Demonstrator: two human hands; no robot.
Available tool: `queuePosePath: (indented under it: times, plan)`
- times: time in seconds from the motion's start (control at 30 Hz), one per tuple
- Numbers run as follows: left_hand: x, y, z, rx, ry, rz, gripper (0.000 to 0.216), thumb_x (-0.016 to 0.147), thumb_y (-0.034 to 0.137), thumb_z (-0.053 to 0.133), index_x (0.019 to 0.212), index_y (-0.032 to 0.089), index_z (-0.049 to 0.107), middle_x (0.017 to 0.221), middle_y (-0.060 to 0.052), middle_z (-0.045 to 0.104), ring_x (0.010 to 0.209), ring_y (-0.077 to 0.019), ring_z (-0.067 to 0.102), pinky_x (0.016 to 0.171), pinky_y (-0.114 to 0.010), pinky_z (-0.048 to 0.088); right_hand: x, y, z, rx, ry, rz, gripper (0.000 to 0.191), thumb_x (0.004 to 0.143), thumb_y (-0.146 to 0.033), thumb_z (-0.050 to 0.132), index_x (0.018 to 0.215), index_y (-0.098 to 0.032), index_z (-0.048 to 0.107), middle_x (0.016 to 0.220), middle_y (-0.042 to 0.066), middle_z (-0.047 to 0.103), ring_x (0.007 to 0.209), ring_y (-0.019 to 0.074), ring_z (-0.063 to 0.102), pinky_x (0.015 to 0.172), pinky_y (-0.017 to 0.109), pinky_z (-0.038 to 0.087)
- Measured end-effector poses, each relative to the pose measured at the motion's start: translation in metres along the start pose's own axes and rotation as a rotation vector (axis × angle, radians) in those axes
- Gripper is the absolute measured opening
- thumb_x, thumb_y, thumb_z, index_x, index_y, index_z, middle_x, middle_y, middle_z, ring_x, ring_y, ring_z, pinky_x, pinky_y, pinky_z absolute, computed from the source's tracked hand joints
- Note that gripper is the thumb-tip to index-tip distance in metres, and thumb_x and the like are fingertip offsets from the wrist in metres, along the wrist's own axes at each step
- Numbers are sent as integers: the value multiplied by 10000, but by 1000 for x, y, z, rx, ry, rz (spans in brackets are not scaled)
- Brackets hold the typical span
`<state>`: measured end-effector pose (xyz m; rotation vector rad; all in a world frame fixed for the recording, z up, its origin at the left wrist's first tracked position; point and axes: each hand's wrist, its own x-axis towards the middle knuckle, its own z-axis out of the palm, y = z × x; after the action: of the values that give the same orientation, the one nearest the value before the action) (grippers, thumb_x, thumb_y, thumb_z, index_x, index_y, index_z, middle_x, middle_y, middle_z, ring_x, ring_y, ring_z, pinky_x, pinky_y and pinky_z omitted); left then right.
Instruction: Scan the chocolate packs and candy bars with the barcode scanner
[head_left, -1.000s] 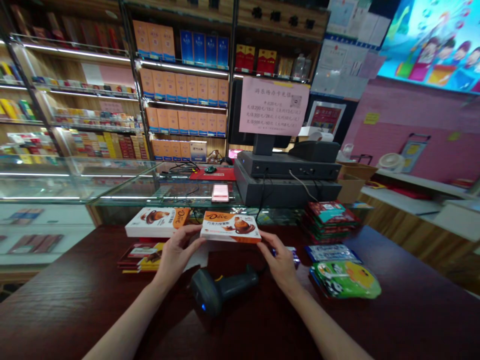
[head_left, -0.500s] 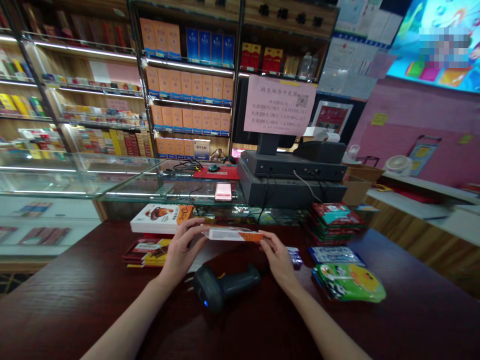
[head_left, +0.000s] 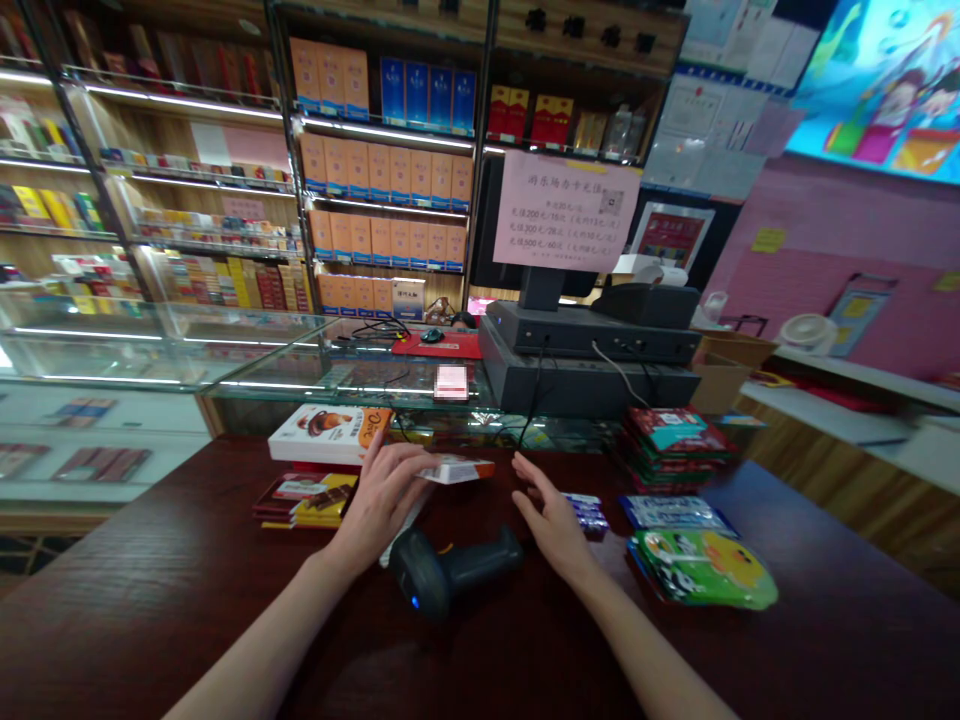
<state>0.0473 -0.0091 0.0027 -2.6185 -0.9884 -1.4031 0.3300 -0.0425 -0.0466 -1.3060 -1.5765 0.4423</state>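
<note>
My left hand [head_left: 390, 500] grips the left end of a flat white and orange box [head_left: 459, 469], held above the table; its fingers cover much of that end. To the right of the box, apart from it, my right hand [head_left: 546, 515] has its fingers stretched out and holds nothing. A dark barcode scanner [head_left: 454, 572] with a blue light lies below, between my forearms. Left of my left hand sit a larger white and orange box [head_left: 326, 434] and yellow and dark red chocolate packs [head_left: 311, 500]. Purple packets [head_left: 586, 513] lie just past my right hand.
Green panda-and-duck packs [head_left: 705, 568], a blue packet [head_left: 675, 514] and a stack of red-brown packs [head_left: 675, 445] are on the right of the dark wooden table [head_left: 150, 620]. Behind stand a glass counter [head_left: 277, 365] and a cash register [head_left: 592, 370] with a paper sign [head_left: 566, 210].
My right hand has let go of the box's right end, and its fingers have opened. The box, still in my left hand, has tilted and shifted slightly left.
</note>
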Motion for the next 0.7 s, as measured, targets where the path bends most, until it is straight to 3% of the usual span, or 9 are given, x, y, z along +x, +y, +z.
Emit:
queuePosePath:
  times: [0.13,0.43,0.7]
  plan:
    - [-2,-5,4,51,9,3,258,989,260,513,1190,332,657,1103,0,686,1089,-184,629,1240,-529,151,-1,-13,-4,-75,-43,-88,493,926,-255,531,1418,-279,535,1413,81,608,1304,237,564,1115,498,438]
    - [-8,-23,14,58,81,-108,375,915,338,652,1265,249,552,1165,-52,706,1112,-235,629,1176,-535,281,-11,-48,-12,-181,-356,-316,500,963,-292,563,1457,-292,489,1403,81,608,1300,239,540,1095,447,424]
    - [-5,-20,14,190,147,-240,456,824,388,747,1228,248,591,1159,-73,696,1128,-294,571,1015,-476,408,-18,-74,-8,-255,-600,-452,810,794,-441,788,1502,-290,423,1412,90,599,1274,276,547,1083,437,388]
